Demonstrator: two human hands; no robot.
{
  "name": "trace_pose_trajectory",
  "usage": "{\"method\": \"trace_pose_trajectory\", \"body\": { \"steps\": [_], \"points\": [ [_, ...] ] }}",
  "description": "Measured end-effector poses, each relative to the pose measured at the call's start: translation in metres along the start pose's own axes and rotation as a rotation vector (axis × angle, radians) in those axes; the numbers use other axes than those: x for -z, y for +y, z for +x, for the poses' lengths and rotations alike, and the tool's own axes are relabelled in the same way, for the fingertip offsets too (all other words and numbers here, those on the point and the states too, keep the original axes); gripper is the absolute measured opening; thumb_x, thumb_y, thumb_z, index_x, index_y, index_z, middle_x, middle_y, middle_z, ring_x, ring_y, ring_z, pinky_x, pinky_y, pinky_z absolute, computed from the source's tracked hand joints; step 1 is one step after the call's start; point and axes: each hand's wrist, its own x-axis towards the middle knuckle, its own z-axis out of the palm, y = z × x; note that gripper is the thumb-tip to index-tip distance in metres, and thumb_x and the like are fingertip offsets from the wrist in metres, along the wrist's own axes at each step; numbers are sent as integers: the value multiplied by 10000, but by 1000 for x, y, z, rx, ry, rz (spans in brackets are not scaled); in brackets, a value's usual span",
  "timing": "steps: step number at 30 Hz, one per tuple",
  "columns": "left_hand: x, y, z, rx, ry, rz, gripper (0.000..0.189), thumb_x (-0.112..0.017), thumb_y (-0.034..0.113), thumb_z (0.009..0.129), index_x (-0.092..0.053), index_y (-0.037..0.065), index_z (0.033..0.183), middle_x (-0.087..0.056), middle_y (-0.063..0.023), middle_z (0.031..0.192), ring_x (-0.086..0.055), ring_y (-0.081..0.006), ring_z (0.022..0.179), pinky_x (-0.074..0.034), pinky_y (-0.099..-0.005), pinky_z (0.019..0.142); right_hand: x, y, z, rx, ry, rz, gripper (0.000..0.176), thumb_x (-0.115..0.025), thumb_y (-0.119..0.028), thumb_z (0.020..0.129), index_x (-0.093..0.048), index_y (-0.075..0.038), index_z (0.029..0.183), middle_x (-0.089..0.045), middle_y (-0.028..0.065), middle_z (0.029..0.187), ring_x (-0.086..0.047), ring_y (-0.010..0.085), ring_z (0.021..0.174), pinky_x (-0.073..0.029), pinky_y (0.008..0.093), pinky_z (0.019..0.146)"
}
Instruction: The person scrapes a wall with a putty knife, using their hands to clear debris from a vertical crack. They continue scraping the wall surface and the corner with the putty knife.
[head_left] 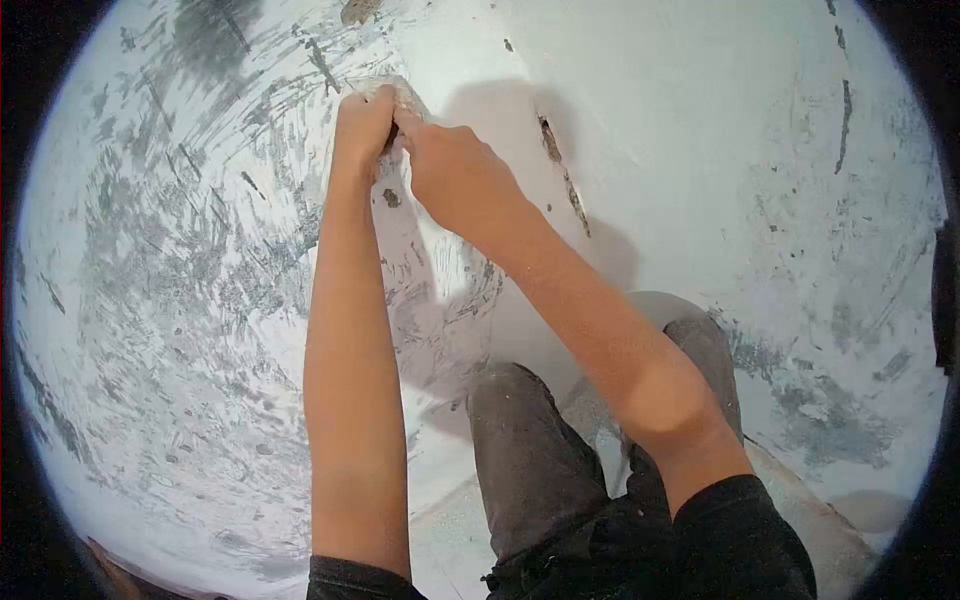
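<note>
Both my arms reach up to the top centre-left of the view, over a white, grey-streaked surface (200, 300). My left hand (362, 128) is closed round something dark, of which only a small part shows between the hands. Close against it, my right hand (455, 170) has its fingers bent and its index finger stretched toward the same thing. A pale, whitish flat edge (405, 95) shows just beyond the fingers, touching the surface. What the right fingers grip, if anything, is hidden.
A long dark crack (565, 175) runs down the surface right of my hands, and a thinner one (845, 120) lies farther right. Small chipped patches dot the surface. My knees in grey trousers (530, 450) are at the bottom centre. A brownish edge (115, 575) shows bottom left.
</note>
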Motion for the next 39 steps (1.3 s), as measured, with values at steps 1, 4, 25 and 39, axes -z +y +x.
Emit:
{"method": "trace_pose_trajectory", "body": {
  "steps": [1,4,25,39],
  "points": [
    [-1,1,0,-9,-4,-23,312,-559,299,876,-574,18,743,-540,-33,632,-475,-122,507,-353,-312,432,1,-1,2,14,20,-4,336,-435,-117,940,-544,-103,1258,-671,198,979,-642,407,874,-523,477,766],
    [-4,4,-1,15,-86,-58,303,-537,285,873,-572,31,712,-527,-31,617,-462,-123,491,-328,-309,426,7,-1,9,-31,37,4,282,-426,-120,945,-566,-81,1187,-667,198,999,-635,408,888,-514,481,769],
    [-9,0,9,-60,49,99,347,-546,249,841,-605,-82,755,-592,-146,608,-542,-203,468,-406,-347,440,6,0,15,0,84,108,205,-518,-104,871,-646,-22,1008,-672,243,933,-651,408,910,-536,480,780],
    [-9,-23,44,-248,-5,130,366,-528,309,915,-583,-11,747,-506,-68,527,-450,-153,420,-328,-325,388,8,0,18,-67,96,22,242,-503,-158,896,-651,-49,1054,-674,194,962,-681,359,885,-555,456,746]
  ]
}}
